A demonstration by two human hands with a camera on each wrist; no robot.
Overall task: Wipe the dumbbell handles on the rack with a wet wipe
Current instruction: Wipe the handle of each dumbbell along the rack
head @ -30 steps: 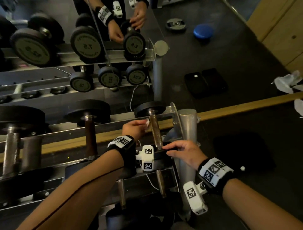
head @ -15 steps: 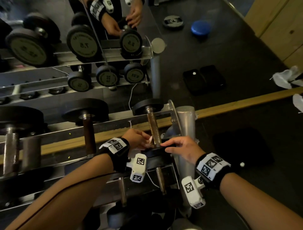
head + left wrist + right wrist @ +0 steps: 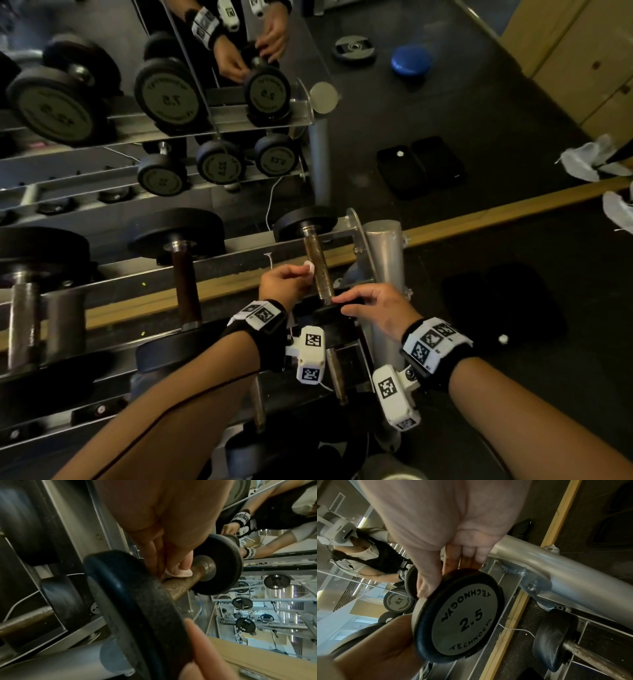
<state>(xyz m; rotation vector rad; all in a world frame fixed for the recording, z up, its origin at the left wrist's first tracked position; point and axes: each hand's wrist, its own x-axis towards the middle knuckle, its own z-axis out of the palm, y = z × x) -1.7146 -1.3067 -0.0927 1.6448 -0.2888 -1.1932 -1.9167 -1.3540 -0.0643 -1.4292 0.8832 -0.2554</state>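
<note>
A small 2.5 dumbbell lies at the right end of the rack's top shelf [image 3: 239, 263], its rusty handle [image 3: 318, 270] pointing away from me. My left hand [image 3: 284, 281] pinches a small folded white wet wipe [image 3: 309, 266] and presses it against the left side of the handle, about midway. The left wrist view shows the wipe [image 3: 178, 573] on the handle [image 3: 187, 582] between the two black heads. My right hand [image 3: 370, 305] holds the rim of the near head [image 3: 462, 616], thumb on one side, fingers [image 3: 467, 555] over the top.
Bigger dumbbells [image 3: 185, 274] sit to the left on the same shelf, and more handles [image 3: 335, 373] lie on the shelf below. The silver rack post [image 3: 383, 267] stands just right of my hands. A mirror [image 3: 445, 113] behind reflects everything. Crumpled white wipes [image 3: 589, 161] lie at the far right.
My left hand slid the wipe along the handle toward me, then back up to the middle. The right hand stayed on the near head.
</note>
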